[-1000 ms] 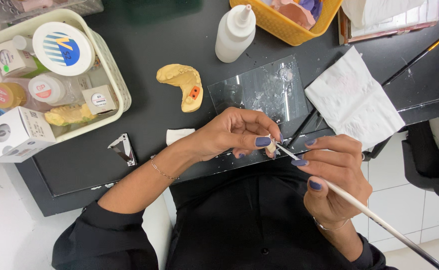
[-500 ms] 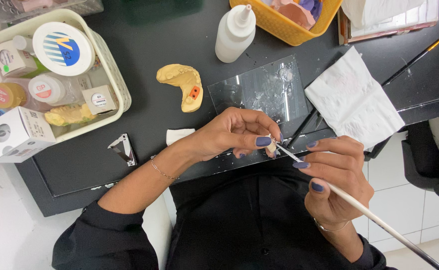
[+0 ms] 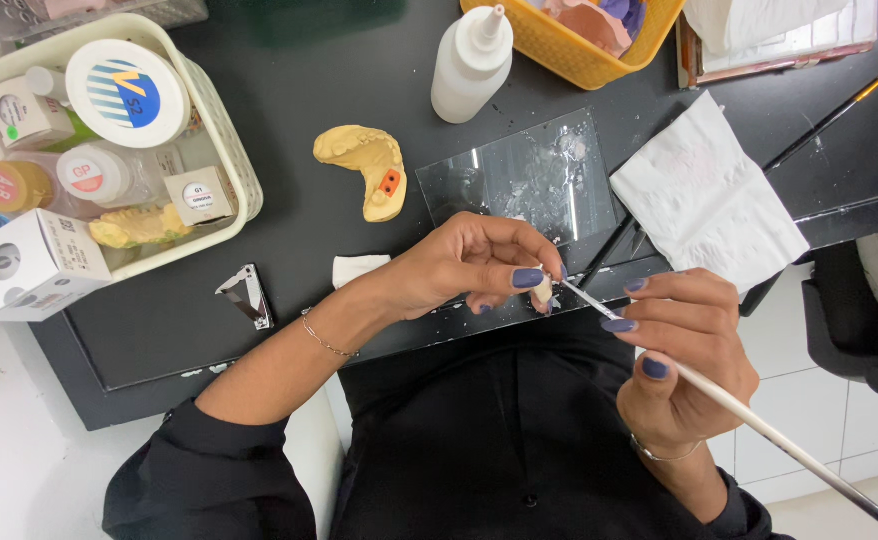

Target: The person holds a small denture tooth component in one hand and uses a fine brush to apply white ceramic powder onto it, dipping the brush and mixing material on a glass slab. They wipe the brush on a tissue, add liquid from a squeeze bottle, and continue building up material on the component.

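My left hand pinches a small pale tooth-shaped piece between thumb and fingertips, just over the front edge of the dark table. My right hand holds a long thin white brush like a pen, its tip touching the small piece. Behind the hands lies a smeared glass slab with white residue. A yellow dental cast with an orange spot lies to its left.
A cream basket of jars and boxes stands at the left, a white box beside it. A white squeeze bottle, a yellow basket, a white tissue, another brush, a metal clip and a small white pad lie around.
The hands stay almost where they were; the brush tip has shifted slightly against the small piece.
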`<action>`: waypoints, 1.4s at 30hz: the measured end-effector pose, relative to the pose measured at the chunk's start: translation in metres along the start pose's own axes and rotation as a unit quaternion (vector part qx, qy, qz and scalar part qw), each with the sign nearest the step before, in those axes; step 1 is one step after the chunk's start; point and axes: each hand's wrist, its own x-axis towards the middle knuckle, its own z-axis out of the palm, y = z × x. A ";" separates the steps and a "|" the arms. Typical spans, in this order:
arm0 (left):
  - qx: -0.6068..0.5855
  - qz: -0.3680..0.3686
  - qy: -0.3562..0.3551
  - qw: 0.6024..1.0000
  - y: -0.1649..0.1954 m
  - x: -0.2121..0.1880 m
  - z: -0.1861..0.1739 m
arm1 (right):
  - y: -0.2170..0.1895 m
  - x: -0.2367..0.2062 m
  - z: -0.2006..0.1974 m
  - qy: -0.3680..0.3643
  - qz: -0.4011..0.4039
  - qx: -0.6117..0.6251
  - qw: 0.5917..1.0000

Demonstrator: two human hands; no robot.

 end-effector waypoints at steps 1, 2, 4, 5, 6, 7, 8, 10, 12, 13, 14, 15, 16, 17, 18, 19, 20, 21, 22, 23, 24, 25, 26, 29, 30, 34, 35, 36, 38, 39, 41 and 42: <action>-0.001 0.000 0.001 1.000 0.000 0.000 0.001 | 0.000 0.000 0.000 0.003 0.001 0.003 1.000; -0.002 0.000 0.000 1.000 0.000 0.000 0.001 | 0.000 0.001 0.000 0.002 0.003 0.004 1.000; -0.003 0.001 -0.002 1.000 0.000 0.000 0.000 | 0.000 0.001 -0.001 -0.006 0.003 -0.001 1.000; -0.004 0.001 -0.002 1.000 -0.001 0.000 0.001 | -0.001 0.000 -0.001 -0.014 0.002 -0.006 1.000; -0.006 0.002 -0.002 1.000 -0.001 -0.001 0.000 | -0.001 0.000 -0.001 -0.023 0.001 -0.010 1.000; -0.008 0.007 -0.003 1.000 -0.001 0.000 0.000 | -0.001 -0.001 -0.001 -0.019 0.002 -0.007 1.000; -0.011 0.011 -0.004 1.000 -0.002 0.001 0.000 | -0.001 -0.002 -0.001 -0.016 0.003 -0.004 1.000; -0.020 0.014 -0.006 1.000 -0.003 0.000 -0.001 | -0.001 -0.003 -0.001 -0.015 0.004 -0.002 1.000; -0.029 0.011 -0.011 0.999 -0.003 0.000 -0.002 | 0.001 -0.005 -0.002 -0.018 0.002 -0.008 1.000; -0.035 0.013 -0.013 0.999 -0.004 0.000 -0.002 | 0.002 -0.005 -0.002 -0.014 -0.003 -0.008 1.000; -0.042 0.015 -0.014 0.999 -0.005 0.001 -0.002 | 0.003 -0.006 -0.001 -0.011 -0.008 -0.009 1.000; -0.048 0.018 -0.014 0.999 -0.005 0.001 -0.002 | 0.004 -0.007 -0.001 -0.007 -0.014 -0.008 1.000; -0.050 0.018 -0.016 0.998 -0.005 0.001 -0.002 | 0.005 -0.007 -0.001 -0.012 -0.015 -0.009 1.000; -0.053 0.017 -0.018 0.998 -0.005 0.001 -0.003 | 0.006 -0.008 -0.001 -0.017 -0.016 -0.010 1.000; -0.057 0.015 -0.020 0.998 -0.005 0.000 -0.003 | 0.006 -0.008 -0.001 -0.022 -0.016 -0.011 1.000; -0.061 0.018 -0.021 0.998 -0.005 0.000 -0.003 | 0.007 -0.009 -0.001 -0.014 -0.017 -0.007 1.000; -0.064 0.020 -0.024 0.997 -0.005 0.000 -0.003 | 0.007 -0.009 0.000 -0.004 -0.020 -0.002 1.000; -0.067 0.023 -0.026 0.997 -0.005 0.000 -0.003 | 0.008 -0.010 0.000 0.005 -0.023 0.002 1.000; -0.066 0.021 -0.028 0.997 -0.005 0.000 -0.004 | 0.009 -0.010 0.001 0.004 -0.025 0.002 1.000; -0.067 0.020 -0.030 0.997 -0.005 -0.001 -0.004 | 0.009 -0.010 0.001 0.002 -0.027 0.002 1.000; -0.068 0.018 -0.032 0.997 -0.005 -0.001 -0.004 | 0.010 -0.011 0.001 0.000 -0.029 0.002 1.000; -0.069 0.018 -0.030 0.997 -0.005 -0.001 -0.004 | 0.011 -0.011 0.001 0.000 -0.031 0.002 1.000; -0.068 0.019 -0.028 0.997 -0.006 -0.001 -0.004 | 0.011 -0.012 0.001 0.000 -0.033 0.001 0.999; -0.073 0.020 -0.028 0.997 -0.006 -0.001 -0.004 | 0.013 -0.014 0.001 0.007 -0.038 0.004 0.999; -0.076 0.020 -0.030 0.996 -0.006 -0.001 -0.005 | 0.014 -0.014 0.001 0.011 -0.039 0.005 0.999; -0.077 0.019 -0.030 0.996 -0.007 0.000 -0.005 | 0.015 -0.016 -0.001 -0.017 -0.030 -0.003 0.999; -0.076 0.018 -0.031 0.996 -0.006 -0.001 -0.005 | 0.015 -0.017 0.000 -0.008 -0.031 0.003 0.999; -0.075 0.017 -0.031 0.997 -0.006 -0.002 -0.005 | 0.015 -0.016 0.000 0.000 -0.032 0.010 0.999; -0.077 0.018 -0.028 0.996 -0.006 -0.002 -0.005 | 0.015 -0.017 0.001 -0.017 -0.034 0.002 0.999; -0.077 0.017 -0.029 0.996 -0.006 -0.002 -0.005 | 0.015 -0.017 0.001 -0.024 -0.035 -0.003 0.999; -0.076 0.018 -0.031 0.996 -0.006 -0.002 -0.005 | 0.015 -0.016 0.001 -0.004 -0.030 0.005 1.000; -0.076 0.019 -0.031 0.996 -0.006 -0.002 -0.006 | 0.015 -0.016 0.002 0.004 -0.028 0.010 1.000</action>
